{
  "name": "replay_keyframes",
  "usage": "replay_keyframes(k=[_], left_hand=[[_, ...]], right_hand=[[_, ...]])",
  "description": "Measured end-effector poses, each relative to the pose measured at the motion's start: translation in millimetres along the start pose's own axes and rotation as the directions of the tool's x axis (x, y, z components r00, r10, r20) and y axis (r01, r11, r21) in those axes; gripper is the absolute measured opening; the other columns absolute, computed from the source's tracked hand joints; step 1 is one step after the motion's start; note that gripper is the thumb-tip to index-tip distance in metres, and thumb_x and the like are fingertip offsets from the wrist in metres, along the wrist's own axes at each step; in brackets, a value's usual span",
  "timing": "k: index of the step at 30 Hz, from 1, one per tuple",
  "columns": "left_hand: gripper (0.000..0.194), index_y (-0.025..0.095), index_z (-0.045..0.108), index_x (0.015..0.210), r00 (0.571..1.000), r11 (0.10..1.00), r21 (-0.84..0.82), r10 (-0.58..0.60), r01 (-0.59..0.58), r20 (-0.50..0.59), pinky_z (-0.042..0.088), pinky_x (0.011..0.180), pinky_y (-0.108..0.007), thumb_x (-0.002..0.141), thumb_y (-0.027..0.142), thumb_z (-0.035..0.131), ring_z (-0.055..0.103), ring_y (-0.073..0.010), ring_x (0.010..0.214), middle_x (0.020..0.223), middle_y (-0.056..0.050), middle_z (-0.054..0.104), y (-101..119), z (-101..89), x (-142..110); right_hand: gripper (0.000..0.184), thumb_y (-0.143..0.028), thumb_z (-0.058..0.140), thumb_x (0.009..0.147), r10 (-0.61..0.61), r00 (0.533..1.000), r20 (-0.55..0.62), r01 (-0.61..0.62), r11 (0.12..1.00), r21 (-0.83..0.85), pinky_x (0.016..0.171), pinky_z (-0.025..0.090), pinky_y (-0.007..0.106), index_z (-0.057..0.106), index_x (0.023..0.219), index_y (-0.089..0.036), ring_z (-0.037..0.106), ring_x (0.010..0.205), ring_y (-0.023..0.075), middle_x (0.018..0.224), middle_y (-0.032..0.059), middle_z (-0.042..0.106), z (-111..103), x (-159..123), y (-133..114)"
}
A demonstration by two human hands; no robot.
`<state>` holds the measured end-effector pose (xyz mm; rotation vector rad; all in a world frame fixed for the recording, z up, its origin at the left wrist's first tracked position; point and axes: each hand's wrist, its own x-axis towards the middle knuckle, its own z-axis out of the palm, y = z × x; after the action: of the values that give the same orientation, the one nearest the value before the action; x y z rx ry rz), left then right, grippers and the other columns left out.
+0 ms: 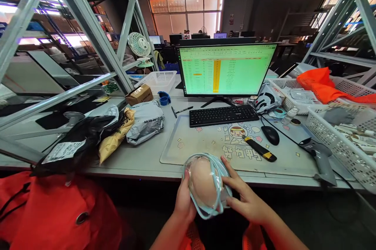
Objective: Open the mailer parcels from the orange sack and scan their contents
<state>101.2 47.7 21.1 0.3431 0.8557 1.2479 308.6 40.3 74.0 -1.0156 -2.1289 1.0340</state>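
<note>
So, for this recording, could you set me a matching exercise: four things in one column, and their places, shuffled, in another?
Things:
1. Clear plastic pouch with light-blue edging
2. Yellow-and-black utility knife
3. Small brown cardboard box
4. Bright orange cloth

Places:
A. Just behind the silver-grey plastic parcel
B. Among the white perforated plastic baskets
C. Between the left hand and the right hand
D. Lying on the pale printed desk mat

Right pairs: 1-C, 2-D, 3-A, 4-B
</note>
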Motion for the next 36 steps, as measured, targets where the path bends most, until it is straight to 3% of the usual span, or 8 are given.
replay_keyframes(k=[2, 7, 12, 16, 18, 22, 28, 36], left_hand=[[0.061, 0.012, 0.059, 0.132, 0.984, 0.984, -0.027, -0.176, 0.176, 0.010, 0.053, 0.100, -0.048, 0.091, 0.058, 0.056, 0.066, -0.0355, 0.117, 0.120, -0.017, 0.072, 16, 2.2, 2], [0.050, 0.019, 0.053, 0.135, 0.983, 0.973, 0.140, -0.185, 0.183, 0.003, 0.056, 0.072, -0.031, 0.090, 0.038, 0.062, 0.072, -0.0225, 0.088, 0.109, -0.009, 0.075, 50, -0.8, 7], [0.053, 0.013, 0.068, 0.098, 0.919, 0.768, 0.581, -0.385, 0.269, 0.083, 0.035, 0.043, -0.021, 0.091, 0.060, 0.044, 0.057, -0.0135, 0.050, 0.069, -0.005, 0.069, 68, -5.9, 30], [0.070, 0.014, 0.071, 0.106, 0.986, 0.500, 0.852, 0.025, -0.156, 0.166, 0.054, 0.079, -0.038, 0.087, 0.075, 0.041, 0.069, -0.0274, 0.092, 0.098, -0.014, 0.075, 74, -1.3, 45], [0.077, 0.014, 0.065, 0.125, 0.931, 0.388, 0.859, 0.282, -0.333, 0.234, 0.045, 0.105, -0.043, 0.087, 0.076, 0.042, 0.058, -0.0319, 0.124, 0.128, -0.018, 0.067, 76, 2.0, 44], [0.078, 0.015, 0.059, 0.134, 0.841, 0.440, 0.728, 0.398, -0.526, 0.367, 0.042, 0.108, -0.039, 0.090, 0.075, 0.035, 0.058, -0.0292, 0.124, 0.134, -0.014, 0.065, 77, 7.8, 34], [0.040, 0.016, 0.070, 0.096, 0.856, 0.470, 0.740, 0.436, -0.481, 0.279, 0.050, 0.077, -0.032, 0.091, 0.053, 0.057, 0.065, -0.0229, 0.085, 0.090, -0.006, 0.074, 82, 21.8, 34], [0.029, 0.017, 0.066, 0.108, 0.862, 0.445, 0.766, 0.426, -0.463, 0.274, 0.048, 0.074, -0.029, 0.093, 0.040, 0.056, 0.063, -0.0203, 0.083, 0.092, -0.004, 0.072, 88, 29.4, 45]], right_hand=[[0.059, -0.019, 0.057, 0.087, -0.037, 0.999, 0.002, 0.037, 0.993, -0.112, 0.124, 0.019, 0.055, 0.051, 0.145, -0.023, 0.006, 0.155, 0.0294, 0.169, 0.0079, 0.002, -5, 2, -5], [0.060, -0.014, 0.063, 0.080, -0.089, 0.982, -0.165, 0.003, 0.887, -0.462, 0.120, 0.029, 0.059, 0.056, 0.139, -0.021, 0.038, 0.144, 0.0324, 0.158, 0.0123, 0.039, -15, 29, -18], [0.020, -0.024, 0.072, 0.082, -0.139, 0.989, -0.045, 0.095, 0.847, -0.524, 0.114, 0.041, 0.046, 0.078, 0.101, -0.021, 0.050, 0.133, 0.0308, 0.145, 0.0104, 0.055, -51, 72, -30], [0.023, -0.035, 0.070, 0.085, 0.006, 0.987, 0.163, 0.059, 0.918, -0.393, 0.083, 0.050, 0.028, 0.078, 0.069, -0.022, 0.067, 0.094, 0.0200, 0.121, 0.0047, 0.070, -63, 106, -43], [0.030, -0.037, 0.065, 0.088, 0.102, 0.980, 0.172, -0.025, 0.916, -0.400, 0.060, 0.042, 0.027, 0.076, 0.066, -0.020, 0.059, 0.064, 0.0129, 0.094, 0.0033, 0.073, -59, 120, -48], [0.046, -0.052, 0.061, 0.088, 0.195, 0.973, 0.121, -0.134, 0.912, -0.388, 0.050, 0.025, 0.029, 0.069, 0.060, -0.017, 0.041, 0.048, 0.0118, 0.054, 0.0004, 0.056, -46, 144, -46], [0.049, -0.054, 0.052, 0.089, 0.167, 0.961, 0.219, -0.107, 0.959, -0.262, 0.053, 0.031, 0.026, 0.062, 0.058, -0.018, 0.044, 0.055, 0.0127, 0.060, -0.0010, 0.055, -49, 150, -24], [0.045, -0.062, 0.069, 0.077, 0.157, 0.983, 0.094, -0.173, 0.964, 0.203, 0.100, 0.043, 0.044, 0.076, 0.069, -0.018, 0.062, 0.108, 0.0306, 0.118, 0.0103, 0.069, -43, 141, 1]])
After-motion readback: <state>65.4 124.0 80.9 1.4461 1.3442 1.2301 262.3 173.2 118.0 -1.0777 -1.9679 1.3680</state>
